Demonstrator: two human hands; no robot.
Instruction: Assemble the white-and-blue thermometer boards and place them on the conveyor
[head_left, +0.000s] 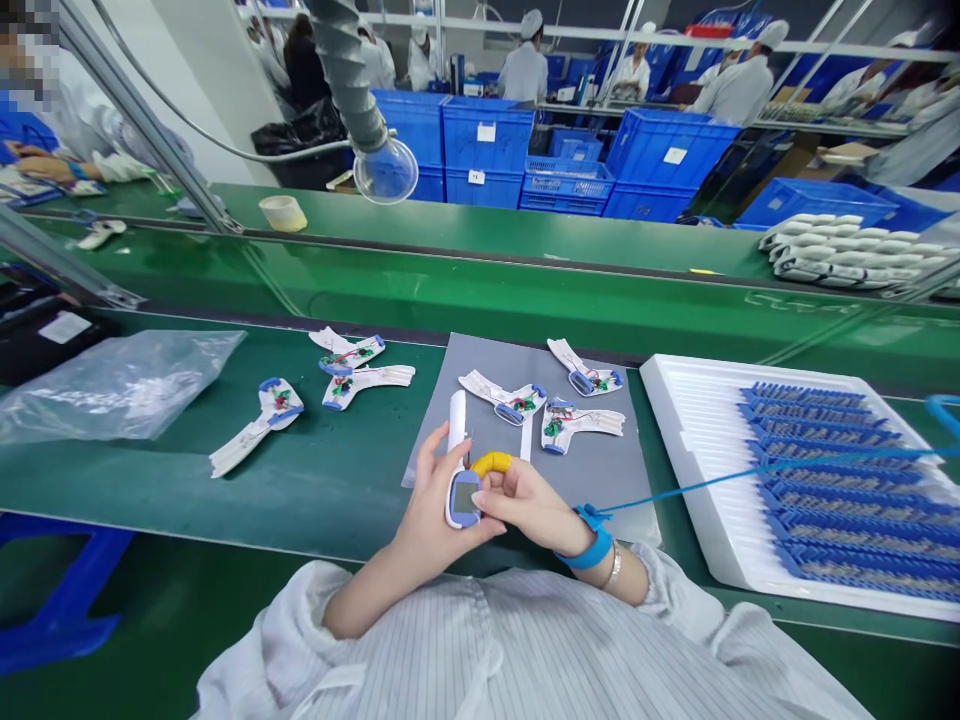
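My left hand (439, 495) grips a white handheld device (459, 470) with a blue rim and a small grey screen. My right hand (525, 505) pinches a curved yellow part (491, 463) at the device's top edge. A blue wrist strap (589, 545) circles my right wrist, trailing a blue cord (750, 475). On the grey mat (600, 475) lie several Y-shaped white assemblies with blue clips and small circuit boards, the nearest being one (577, 425) to the right of my hands. More lie on the green bench (352, 490), including one (276, 410) to the left.
A white tray (679, 420) of blue-edged parts (832, 470) stands to the right, and a clear plastic bag (112, 385) lies to the left. Beyond the green conveyor (450, 290) are a co-worker's hand (37, 165), blue crates (487, 135) and other workers.
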